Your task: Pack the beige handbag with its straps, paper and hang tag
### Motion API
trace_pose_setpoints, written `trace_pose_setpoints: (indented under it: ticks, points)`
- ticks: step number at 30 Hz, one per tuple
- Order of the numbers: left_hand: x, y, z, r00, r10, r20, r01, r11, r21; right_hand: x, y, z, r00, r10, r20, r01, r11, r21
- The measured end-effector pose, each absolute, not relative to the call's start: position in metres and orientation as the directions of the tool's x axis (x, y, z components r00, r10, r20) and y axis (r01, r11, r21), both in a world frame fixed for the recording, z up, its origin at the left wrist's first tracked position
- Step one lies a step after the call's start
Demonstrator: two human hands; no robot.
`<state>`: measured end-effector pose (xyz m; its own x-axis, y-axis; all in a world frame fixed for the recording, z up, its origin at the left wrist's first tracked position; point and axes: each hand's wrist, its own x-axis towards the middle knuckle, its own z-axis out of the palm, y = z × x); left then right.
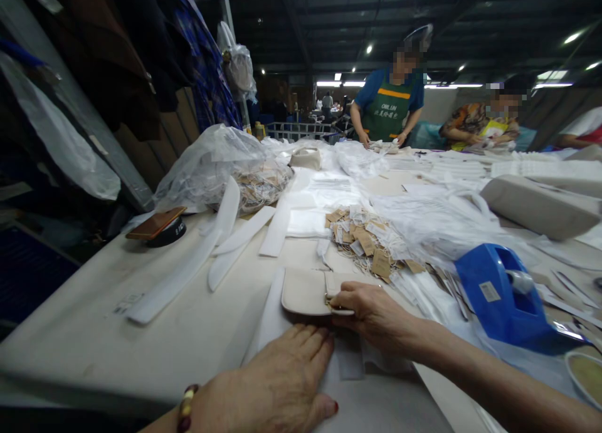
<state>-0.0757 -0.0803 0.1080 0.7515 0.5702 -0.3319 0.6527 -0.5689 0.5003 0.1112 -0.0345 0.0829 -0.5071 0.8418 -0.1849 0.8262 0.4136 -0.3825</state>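
Along the pale worktable (89, 339), I have the left hand (282, 376) flat, gripping nothing, just before the beige flap (303, 289); the right hand (369, 311) pinches its near-right edge. I'd judge this flap-handling, calling next for a steady pinch.

The bag (303, 290) is cream, its clasp (328, 299) gold. The worktop (70, 351) is off-white; by its left edge a brown case (155, 224) tops a black disc (168, 234), with white strips (183, 270) near. The tags (364, 235) mix tan and white; the dispenser (498, 295) is blue. The bracelet (187, 408) alternates dark red and yellow. Beyond the far edge, a green apron (383, 116) carries an orange stripe (393, 94) and white lettering (390, 110).
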Motion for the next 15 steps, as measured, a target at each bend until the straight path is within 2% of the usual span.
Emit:
trace_pose_setpoints:
  ticks: [8, 12, 15]
  points:
    - [-0.075, -0.089, 0.106, 0.762, 0.539, -0.36, 0.648, -0.635, 0.421, 0.112, -0.036, 0.096, -0.562, 0.793, -0.233, 0.776, 0.409, -0.48]
    - [-0.079, -0.091, 0.098, 0.775, 0.567, -0.28, 0.628, -0.64, 0.442, 0.11, -0.031, 0.1, -0.657, 0.713, -0.247, 0.71, 0.473, -0.522]
    - [-0.083, -0.092, 0.091, 0.792, 0.58, -0.188, 0.591, -0.654, 0.473, 0.107, -0.03, 0.095, -0.667, 0.7, -0.257, 0.698, 0.464, -0.546]
